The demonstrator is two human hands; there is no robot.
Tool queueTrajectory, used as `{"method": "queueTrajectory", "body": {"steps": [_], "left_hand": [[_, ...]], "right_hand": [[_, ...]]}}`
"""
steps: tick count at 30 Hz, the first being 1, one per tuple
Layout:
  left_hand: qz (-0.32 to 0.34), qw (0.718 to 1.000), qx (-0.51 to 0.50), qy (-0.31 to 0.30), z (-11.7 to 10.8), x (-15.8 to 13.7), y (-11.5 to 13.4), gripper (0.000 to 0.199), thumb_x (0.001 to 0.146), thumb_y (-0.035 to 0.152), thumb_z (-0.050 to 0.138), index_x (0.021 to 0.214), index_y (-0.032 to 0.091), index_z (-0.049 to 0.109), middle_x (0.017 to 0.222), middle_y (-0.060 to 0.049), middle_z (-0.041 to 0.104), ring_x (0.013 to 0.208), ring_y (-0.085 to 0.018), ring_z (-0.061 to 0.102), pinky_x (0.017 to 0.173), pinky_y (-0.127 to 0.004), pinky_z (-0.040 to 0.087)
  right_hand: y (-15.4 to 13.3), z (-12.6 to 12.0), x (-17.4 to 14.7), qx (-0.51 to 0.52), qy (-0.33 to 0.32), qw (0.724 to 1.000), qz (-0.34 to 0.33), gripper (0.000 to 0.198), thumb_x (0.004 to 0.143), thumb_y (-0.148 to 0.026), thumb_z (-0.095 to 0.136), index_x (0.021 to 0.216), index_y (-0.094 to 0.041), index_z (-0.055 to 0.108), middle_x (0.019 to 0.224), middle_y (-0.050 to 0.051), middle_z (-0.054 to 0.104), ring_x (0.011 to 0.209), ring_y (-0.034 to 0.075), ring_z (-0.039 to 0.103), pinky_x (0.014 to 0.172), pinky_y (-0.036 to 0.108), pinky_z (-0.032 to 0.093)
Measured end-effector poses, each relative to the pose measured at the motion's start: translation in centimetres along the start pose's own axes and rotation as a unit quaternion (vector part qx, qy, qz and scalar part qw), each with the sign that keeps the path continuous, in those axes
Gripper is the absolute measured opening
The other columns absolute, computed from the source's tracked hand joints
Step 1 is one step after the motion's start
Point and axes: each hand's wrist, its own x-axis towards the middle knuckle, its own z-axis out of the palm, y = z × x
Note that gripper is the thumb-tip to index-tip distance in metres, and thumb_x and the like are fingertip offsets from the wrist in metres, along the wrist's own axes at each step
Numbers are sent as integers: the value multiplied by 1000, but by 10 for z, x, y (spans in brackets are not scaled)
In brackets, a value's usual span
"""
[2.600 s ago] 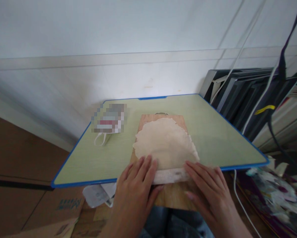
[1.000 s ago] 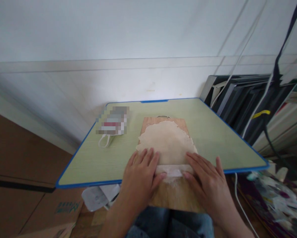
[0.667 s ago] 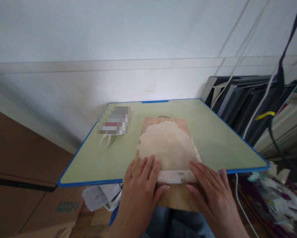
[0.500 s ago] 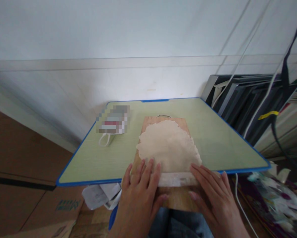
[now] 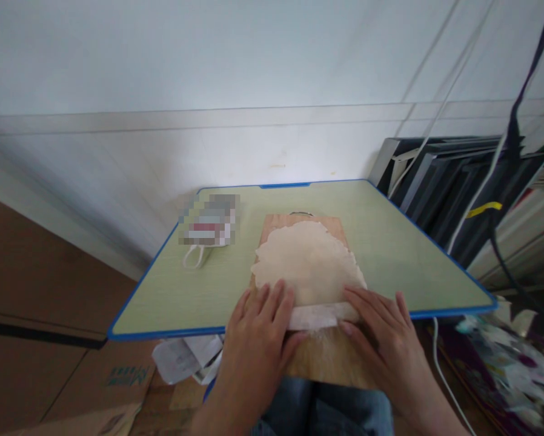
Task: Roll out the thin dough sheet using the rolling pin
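A pale wall (image 5: 254, 60) is backed onto by a green bench (image 5: 417, 260) rimmed in blue, with dark panels (image 5: 440, 194) stacked upright beyond its right side. On the bench a wooden board (image 5: 326, 366) is laid lengthwise, its handle (image 5: 301, 213) turned to the wall and its near end jutted past the edge over the lap (image 5: 326, 409), presumably for easy reach. The dough (image 5: 308, 260) is spread flat on the board, spilling slightly over its right side. Across the dough's near edge a whitish roll (image 5: 320, 316) is set crosswise; whether a floured pin or wrapped dough is shown cannot be told. The left hand (image 5: 258, 333) and right hand (image 5: 388, 327) are uncurled over its two ends, fingers stretched forward and thumbs tucked to the near side, probably so that pressure is shared evenly. A packet (image 5: 211, 221), blurred out, is placed at the far left, well apart from the dough.
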Motion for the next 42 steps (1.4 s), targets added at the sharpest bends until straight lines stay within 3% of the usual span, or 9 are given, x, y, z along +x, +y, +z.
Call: {"method": "queueTrajectory", "body": {"steps": [5, 11, 14, 21, 24, 33, 37, 42], "left_hand": [[34, 999, 3, 22, 2, -14, 1, 44, 90, 39, 46, 131, 23, 46, 135, -5, 52, 122, -27, 48, 100, -50, 37], [7, 998, -7, -55, -3, 19, -8, 53, 82, 45, 58, 128, 20, 50, 135, -9, 51, 122, -28, 49, 103, -48, 36], [-5, 998, -8, -65, -3, 26, -9, 57, 80, 49, 60, 128, 20, 50, 136, -8, 50, 122, -29, 48, 102, -48, 37], [20, 999, -22, 19, 1, -8, 0, 45, 89, 46, 45, 128, 23, 50, 133, -5, 54, 121, -25, 49, 101, -46, 37], [31, 999, -24, 29, 1, -11, 0, 45, 90, 47, 43, 129, 24, 49, 132, -4, 55, 120, -25, 50, 101, -47, 36], [0, 997, -14, -75, -5, 28, -10, 56, 80, 47, 60, 127, 20, 51, 135, -8, 51, 121, -28, 49, 102, -47, 37], [-4, 999, -11, -52, -4, 17, -6, 52, 82, 43, 59, 127, 20, 51, 135, -7, 52, 121, -27, 49, 103, -48, 36], [18, 999, -28, 16, 0, -5, -1, 43, 89, 43, 48, 126, 22, 51, 130, -5, 57, 118, -25, 52, 102, -47, 37]], "right_hand": [[-2, -3, -22, 40, -2, 999, 14, 36, 90, -39, 43, 123, -25, 47, 120, 6, 62, 113, 25, 54, 106, 53, 19], [3, 4, 8, 23, -10, 1000, 18, 34, 91, -43, 42, 116, -23, 53, 117, 7, 64, 108, 25, 57, 103, 56, 24], [5, 5, 17, 30, -13, 999, 20, 34, 92, -43, 39, 113, -22, 55, 115, 7, 64, 107, 25, 57, 102, 57, 26], [-2, 0, -16, 72, 7, 996, 45, 35, 90, -41, 43, 119, -24, 51, 118, 7, 63, 111, 26, 54, 105, 55, 22], [-3, -1, -21, 76, 13, 996, 48, 34, 90, -39, 43, 119, -24, 51, 118, 6, 63, 113, 26, 54, 105, 53, 24], [10, 8, 16, 57, -5, 998, 19, 31, 91, -38, 42, 111, -19, 57, 112, 9, 65, 105, 25, 57, 98, 53, 34], [6, 7, 10, 74, 28, 997, 23, 30, 90, -37, 45, 109, -18, 58, 110, 9, 66, 103, 24, 58, 90, 46, 43], [-2, 1, -5, 84, 35, 995, 33, 29, 89, -36, 48, 112, -21, 58, 109, 7, 66, 102, 23, 58, 87, 41, 45]]}}
